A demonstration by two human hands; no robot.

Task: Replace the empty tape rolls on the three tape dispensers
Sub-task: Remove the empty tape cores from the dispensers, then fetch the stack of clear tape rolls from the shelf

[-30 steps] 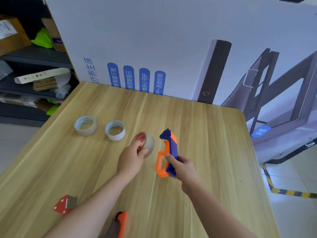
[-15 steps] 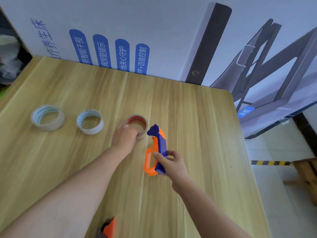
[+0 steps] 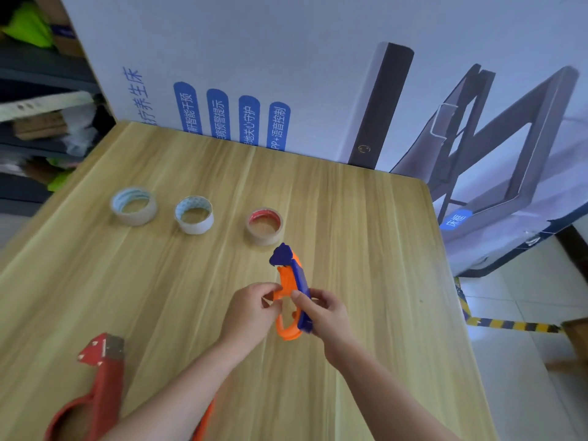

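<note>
Beyond blue-orange dispenser — red-core roll | near-left — red dispenser

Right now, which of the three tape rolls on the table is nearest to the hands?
The red-cored roll, rightmost of the row; the two blue-cored rolls lie farther left.

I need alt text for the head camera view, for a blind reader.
A left hand and a right hand hold an orange and blue tape dispenser over a wooden table; the left pinches its orange loop. Three tape rolls lie in a row beyond it, and a red dispenser lies at the near left.
</note>
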